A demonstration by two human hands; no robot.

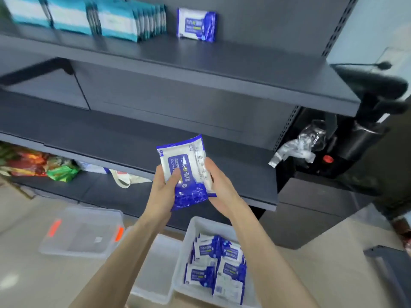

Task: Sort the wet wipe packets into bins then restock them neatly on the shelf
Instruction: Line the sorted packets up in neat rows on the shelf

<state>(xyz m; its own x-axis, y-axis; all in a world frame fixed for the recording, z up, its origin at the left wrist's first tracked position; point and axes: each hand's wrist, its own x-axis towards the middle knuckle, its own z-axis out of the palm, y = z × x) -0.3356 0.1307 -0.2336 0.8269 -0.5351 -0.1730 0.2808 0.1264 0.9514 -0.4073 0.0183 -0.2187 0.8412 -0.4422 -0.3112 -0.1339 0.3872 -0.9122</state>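
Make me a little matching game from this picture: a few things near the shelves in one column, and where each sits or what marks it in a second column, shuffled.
Things
1. teal packets
2. raised blue packet
3. white bin
4. clear bin

Places and marks
A. on the floor, with orange latches
B. upright in a row on the top shelf
C. gripped by the left hand and the right hand
D. on the floor, holding more blue packets

Pairs: 1-B, 2-C, 3-D, 4-A
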